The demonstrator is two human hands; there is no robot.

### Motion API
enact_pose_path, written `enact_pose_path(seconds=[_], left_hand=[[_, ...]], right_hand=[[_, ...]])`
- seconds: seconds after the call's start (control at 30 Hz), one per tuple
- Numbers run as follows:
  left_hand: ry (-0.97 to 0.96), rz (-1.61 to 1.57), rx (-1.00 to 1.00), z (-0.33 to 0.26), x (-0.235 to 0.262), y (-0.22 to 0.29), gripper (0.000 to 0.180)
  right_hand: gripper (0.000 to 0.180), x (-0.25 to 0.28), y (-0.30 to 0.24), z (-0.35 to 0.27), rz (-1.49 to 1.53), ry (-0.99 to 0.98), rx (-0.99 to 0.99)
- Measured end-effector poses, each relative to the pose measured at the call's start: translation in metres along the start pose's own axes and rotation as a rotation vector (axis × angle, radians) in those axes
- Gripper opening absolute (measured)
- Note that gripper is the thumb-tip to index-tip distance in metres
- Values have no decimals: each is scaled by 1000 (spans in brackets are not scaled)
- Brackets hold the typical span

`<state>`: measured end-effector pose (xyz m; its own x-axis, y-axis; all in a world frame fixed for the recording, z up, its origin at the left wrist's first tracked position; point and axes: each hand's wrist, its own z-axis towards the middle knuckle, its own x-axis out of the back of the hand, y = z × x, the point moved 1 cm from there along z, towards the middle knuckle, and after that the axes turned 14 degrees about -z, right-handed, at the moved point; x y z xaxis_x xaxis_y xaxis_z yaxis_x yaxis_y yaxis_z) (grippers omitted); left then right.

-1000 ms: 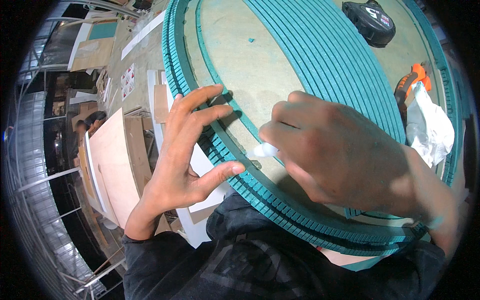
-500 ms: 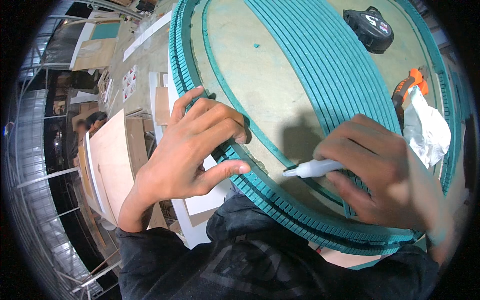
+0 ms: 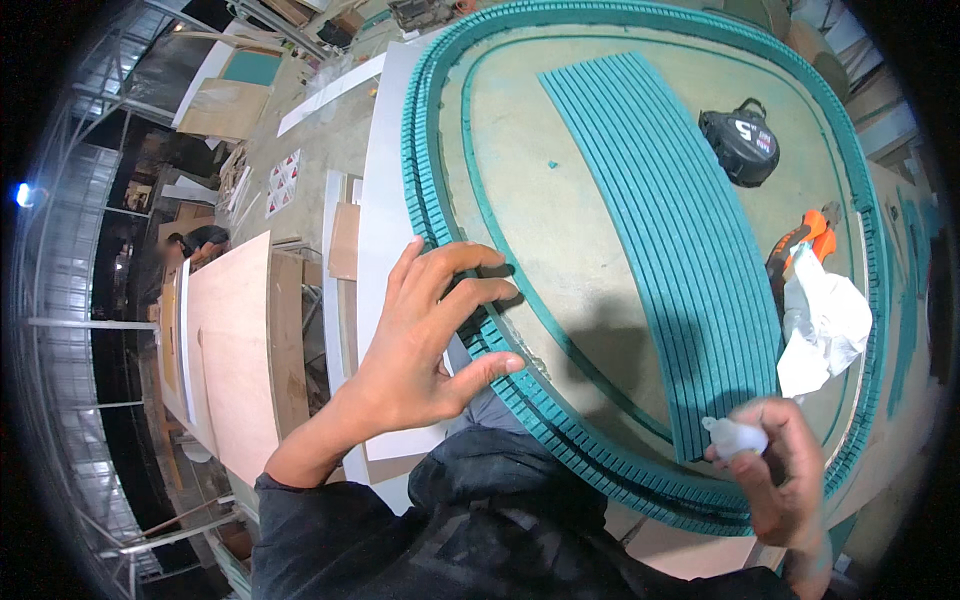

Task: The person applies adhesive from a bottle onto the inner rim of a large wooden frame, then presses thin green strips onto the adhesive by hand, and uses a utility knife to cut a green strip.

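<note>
A large rounded board (image 3: 545, 225) with a pale face lies before me, edged by a notched teal strip (image 3: 600, 462). My left hand (image 3: 415, 355) is over the near left part of this rim, thumb and fingers apart, fingertips at its inner side. Toward the near right, my right hand (image 3: 785, 455) grips a small white squeeze bottle (image 3: 740, 438) between thumb and fingers. The bottle is over the near end of a curved, grooved teal panel (image 3: 660, 240) that lies on the board; its nozzle cannot be made out.
On the board's right side lie a black tape measure (image 3: 742, 145), orange-handled pliers (image 3: 805, 240) and a crumpled white sheet (image 3: 825, 315). A tiny teal scrap (image 3: 552, 164) is left of the panel. Wooden panels (image 3: 230, 350) stand at left; another person (image 3: 205, 240) is farther off.
My right hand has drawn back to the near right with the bottle, whose nozzle pointed left over the board before. The view has shifted, and my left hand stays by the rim.
</note>
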<state>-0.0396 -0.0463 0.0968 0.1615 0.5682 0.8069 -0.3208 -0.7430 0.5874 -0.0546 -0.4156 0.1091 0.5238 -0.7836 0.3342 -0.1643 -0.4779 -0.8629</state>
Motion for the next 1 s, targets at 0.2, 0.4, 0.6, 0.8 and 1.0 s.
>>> enact_pose_path(seconds=[0.2,0.4,0.6,0.8,1.0], left_hand=[[313,-101,94,-16,-16,5,79],[399,-272,164,-22,-33,6,89],[450,-282,168,-26,-41,1,87],[514,-319,179,-30,-46,4,82],[247,-178,64,-19,-27,6,51]], right_hand=[[35,-15,8,-13,19,182,49],[35,-5,29,-53,-155,545,124],[33,-18,66,-56,-189,755,184],[35,-22,78,-60,-192,945,204],[37,-25,71,-48,-190,1037,208]])
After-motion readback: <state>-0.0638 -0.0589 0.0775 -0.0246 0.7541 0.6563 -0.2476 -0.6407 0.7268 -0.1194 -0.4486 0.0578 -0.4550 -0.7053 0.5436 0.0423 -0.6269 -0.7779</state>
